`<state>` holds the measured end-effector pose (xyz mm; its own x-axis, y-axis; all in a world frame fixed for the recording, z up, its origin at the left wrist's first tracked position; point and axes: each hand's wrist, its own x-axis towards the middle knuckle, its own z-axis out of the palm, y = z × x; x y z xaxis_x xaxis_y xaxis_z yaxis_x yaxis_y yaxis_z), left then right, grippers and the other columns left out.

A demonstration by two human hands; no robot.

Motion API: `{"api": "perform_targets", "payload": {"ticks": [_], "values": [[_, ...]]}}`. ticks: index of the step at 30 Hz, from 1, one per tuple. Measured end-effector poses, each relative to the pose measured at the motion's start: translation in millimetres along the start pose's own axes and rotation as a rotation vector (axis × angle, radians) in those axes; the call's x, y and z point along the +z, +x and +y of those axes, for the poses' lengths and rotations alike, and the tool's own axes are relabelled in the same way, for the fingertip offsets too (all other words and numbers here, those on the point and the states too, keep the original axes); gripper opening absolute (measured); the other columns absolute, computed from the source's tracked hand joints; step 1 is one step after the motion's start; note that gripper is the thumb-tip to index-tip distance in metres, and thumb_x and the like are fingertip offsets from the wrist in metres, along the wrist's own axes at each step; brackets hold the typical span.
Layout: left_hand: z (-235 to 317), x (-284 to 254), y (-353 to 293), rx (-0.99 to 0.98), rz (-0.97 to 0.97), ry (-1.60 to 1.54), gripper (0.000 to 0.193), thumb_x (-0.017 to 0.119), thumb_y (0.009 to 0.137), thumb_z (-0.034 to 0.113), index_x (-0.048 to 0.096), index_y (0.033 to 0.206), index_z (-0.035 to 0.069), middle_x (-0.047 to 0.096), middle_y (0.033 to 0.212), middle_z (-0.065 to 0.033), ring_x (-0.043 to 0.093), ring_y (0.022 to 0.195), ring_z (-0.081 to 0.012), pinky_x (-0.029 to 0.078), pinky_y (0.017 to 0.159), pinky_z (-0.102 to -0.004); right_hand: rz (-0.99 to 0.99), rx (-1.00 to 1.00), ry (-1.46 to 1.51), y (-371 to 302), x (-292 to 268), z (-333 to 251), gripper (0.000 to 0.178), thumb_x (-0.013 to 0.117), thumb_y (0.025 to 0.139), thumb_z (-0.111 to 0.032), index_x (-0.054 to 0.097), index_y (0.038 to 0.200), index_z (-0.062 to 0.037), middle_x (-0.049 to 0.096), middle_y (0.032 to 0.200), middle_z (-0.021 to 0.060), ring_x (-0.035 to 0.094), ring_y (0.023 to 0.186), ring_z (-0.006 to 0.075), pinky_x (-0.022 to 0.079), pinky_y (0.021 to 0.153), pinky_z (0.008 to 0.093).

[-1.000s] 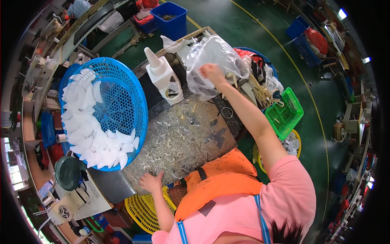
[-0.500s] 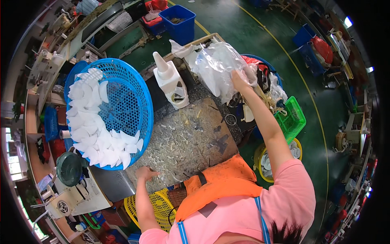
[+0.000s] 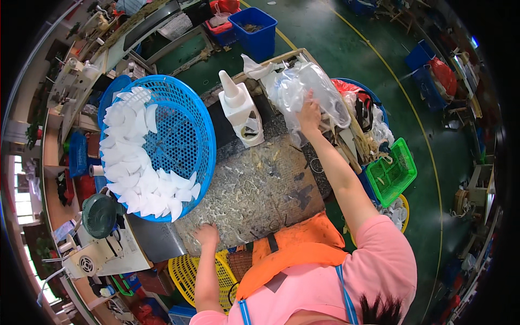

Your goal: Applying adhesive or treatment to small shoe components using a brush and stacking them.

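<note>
My left hand (image 3: pixel 207 236) rests at the near edge of a worn, glue-spotted work board (image 3: pixel 252 189), fingers apart and holding nothing. With my arm stretched out, my right hand (image 3: pixel 309 115) lies on a crumpled clear plastic bag (image 3: pixel 290 89) at the far end of the bench; its fingers look extended over the plastic. Between the bag and a big round blue basket (image 3: pixel 207 146) stands a white bottle with a cone-shaped nozzle (image 3: pixel 241 114), a hole cut in its side. White curved, pointed pieces (image 3: pixel 127 157) heap along the basket's left and near sides.
A green basket (image 3: pixel 400 168) sits right of the bench, above a yellow basket of pale pieces (image 3: pixel 400 214). Another yellow basket (image 3: pixel 187 276) is below the board's near edge. A green fan (image 3: pixel 100 215) stands left. Beyond the bench is a blue bin (image 3: pixel 254 38).
My right hand has shifted from the bag's right end to its near middle, and the bag lies lower and flatter. My left hand has turned its fingers forward onto the board. The view has shifted slightly.
</note>
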<state>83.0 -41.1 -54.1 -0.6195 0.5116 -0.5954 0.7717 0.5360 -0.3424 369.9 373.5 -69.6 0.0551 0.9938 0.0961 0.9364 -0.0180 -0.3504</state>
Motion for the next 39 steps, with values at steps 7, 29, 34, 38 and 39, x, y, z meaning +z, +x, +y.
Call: {"api": "perform_targets", "payload": {"ticks": [7, 29, 34, 38, 39], "values": [[-1.1, -48.4, 25.0, 0.195, -0.367, 0.167, 0.086, 0.069, 0.056, 0.072, 0.065, 0.104, 0.001, 0.062, 0.113, -0.019, 0.057, 0.108, -0.0327, 0.028, 0.105, -0.0502, -0.211, 0.029, 0.191, 52.9, 2.3, 37.2, 0.083, 0.08, 0.066, -0.034, 0.037, 0.128, 0.001, 0.053, 0.111, 0.0234, 0.055, 0.105, 0.0391, 0.045, 0.09, 0.0434], [-39.5, -22.7, 102.4, 0.178, -0.75, -0.419, 0.05, 0.067, 0.08, 0.045, 0.067, 0.079, -0.006, 0.069, 0.085, -0.0157, 0.069, 0.076, -0.0247, 0.056, 0.064, -0.0322, -0.633, 0.189, 0.51, 66.6, -163.8, 82.7, 0.066, 0.075, 0.065, -0.022, 0.051, 0.123, -0.0006, 0.061, 0.111, 0.0121, 0.057, 0.105, 0.0225, 0.042, 0.093, 0.0342], [-58.2, -4.9, 104.7, 0.04, -0.683, -0.849, 0.04, 0.069, 0.078, 0.044, 0.067, 0.075, 0.004, 0.07, 0.081, -0.013, 0.066, 0.069, -0.0215, 0.045, 0.072, -0.0342, -0.69, 0.264, 0.682, -28.6, -176.4, 108.4, 0.064, 0.077, 0.066, -0.022, 0.053, 0.122, -0.0023, 0.062, 0.112, 0.0097, 0.057, 0.104, 0.0193, 0.042, 0.092, 0.0309], [-65.6, 20.3, 117.1, -0.221, -0.587, -1.355, 0.028, 0.063, 0.083, 0.034, 0.065, 0.079, 0.007, 0.069, 0.078, -0.0099, 0.062, 0.062, -0.017, 0.045, 0.065, -0.0319, -0.528, 0.287, 1.028, -111.9, -185.2, 121.7, 0.068, 0.074, 0.069, -0.016, 0.045, 0.128, -0.0031, 0.059, 0.114, 0.0063, 0.056, 0.104, 0.0167, 0.043, 0.091, 0.033], [-67.6, 23.8, 114.2, -0.27, -0.522, -1.532, 0.027, 0.061, 0.085, 0.032, 0.064, 0.081, 0.005, 0.069, 0.078, -0.0101, 0.061, 0.061, -0.0173, 0.045, 0.062, -0.0317, -0.538, 0.306, 1.027, -132.4, -193.1, 117.7, 0.068, 0.074, 0.069, -0.016, 0.045, 0.128, -0.0031, 0.059, 0.114, 0.0063, 0.056, 0.104, 0.0167, 0.043, 0.091, 0.033]]}}
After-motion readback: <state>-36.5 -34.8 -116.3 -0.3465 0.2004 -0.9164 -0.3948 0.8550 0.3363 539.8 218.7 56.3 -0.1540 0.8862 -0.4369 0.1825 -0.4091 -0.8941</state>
